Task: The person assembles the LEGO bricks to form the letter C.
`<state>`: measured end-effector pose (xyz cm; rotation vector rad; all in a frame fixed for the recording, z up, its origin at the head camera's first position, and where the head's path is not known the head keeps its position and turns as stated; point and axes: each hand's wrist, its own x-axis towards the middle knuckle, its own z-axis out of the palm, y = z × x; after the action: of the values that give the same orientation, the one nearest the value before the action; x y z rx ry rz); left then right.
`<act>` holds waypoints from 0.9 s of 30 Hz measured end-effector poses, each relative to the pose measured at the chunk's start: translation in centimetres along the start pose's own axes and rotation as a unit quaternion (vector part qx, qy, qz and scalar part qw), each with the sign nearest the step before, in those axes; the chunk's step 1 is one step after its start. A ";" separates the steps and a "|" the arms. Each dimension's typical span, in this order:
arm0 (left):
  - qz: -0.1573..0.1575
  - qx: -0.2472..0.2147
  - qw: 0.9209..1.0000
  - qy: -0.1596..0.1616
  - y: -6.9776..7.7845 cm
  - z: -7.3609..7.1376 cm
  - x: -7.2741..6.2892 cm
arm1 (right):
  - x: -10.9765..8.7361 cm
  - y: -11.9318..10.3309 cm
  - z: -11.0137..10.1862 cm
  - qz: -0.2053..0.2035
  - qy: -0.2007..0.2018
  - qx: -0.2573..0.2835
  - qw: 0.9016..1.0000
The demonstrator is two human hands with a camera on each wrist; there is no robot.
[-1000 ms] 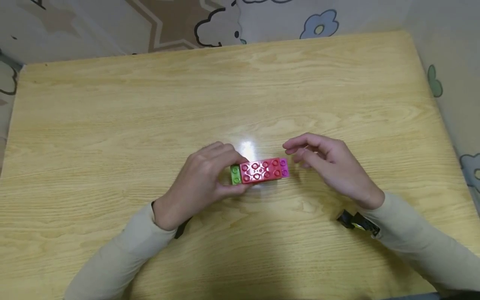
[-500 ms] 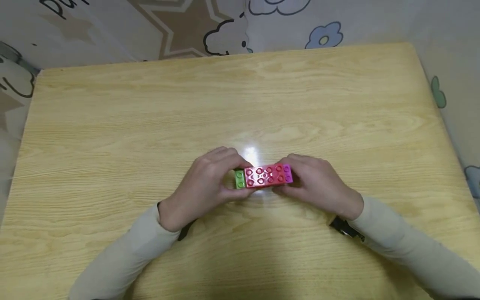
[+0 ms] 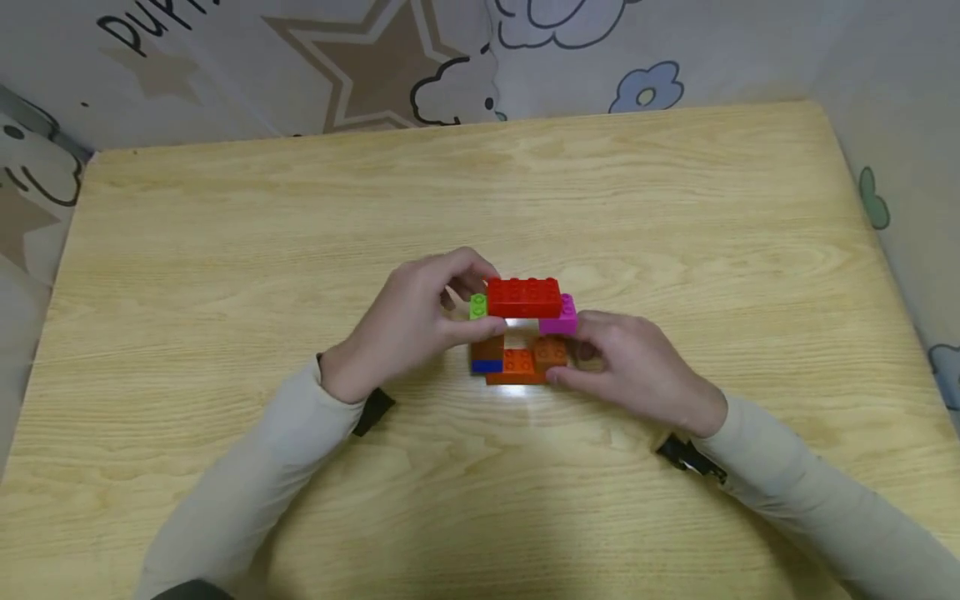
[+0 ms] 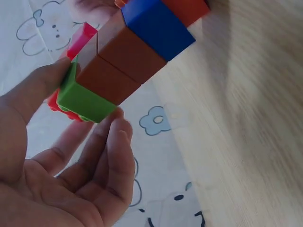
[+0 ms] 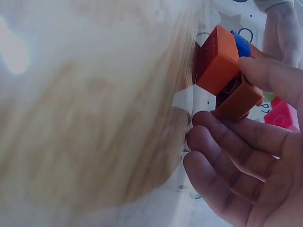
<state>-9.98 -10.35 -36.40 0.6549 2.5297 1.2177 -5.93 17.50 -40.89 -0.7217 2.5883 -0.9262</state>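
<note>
A small frame of toy building bricks is held between both hands. Its red brick (image 3: 522, 298) tops the green brick (image 3: 478, 307) at the left and the pink brick (image 3: 558, 322) at the right. Two brown bricks (image 4: 113, 59) and a blue brick (image 4: 158, 29) form the left column, joined to the orange base brick (image 3: 517, 372). My left hand (image 3: 420, 310) grips the column's green end between thumb and fingers. With thumb and index finger, my right hand (image 3: 630, 358) pinches an orange-brown brick (image 5: 240, 99), tilted at the base's right end, its hollow underside partly showing. A gap separates it from the pink brick above.
The wood-grain table (image 3: 300, 217) extends around the hands. Behind it stands a wall (image 3: 555, 75) with cartoon prints, and another wall (image 3: 892, 100) runs along the right side. A black strap (image 3: 372, 412) is on the left wrist, a black camera mount (image 3: 690, 458) on the right.
My right hand has come in from the right and taken hold of the structure. The bricks, first seen from straight above, are now tipped so their front side and lower bricks show.
</note>
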 end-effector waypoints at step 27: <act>-0.113 -0.048 0.992 -0.027 -3.6 1.4 4.1 | 1.0 0.4 -0.5 0.038 0.041 0.110 0.992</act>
<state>-14.02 -9.32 -40.27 0.3634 2.4046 1.2151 -7.08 17.51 -40.92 -0.5316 2.5101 -1.2149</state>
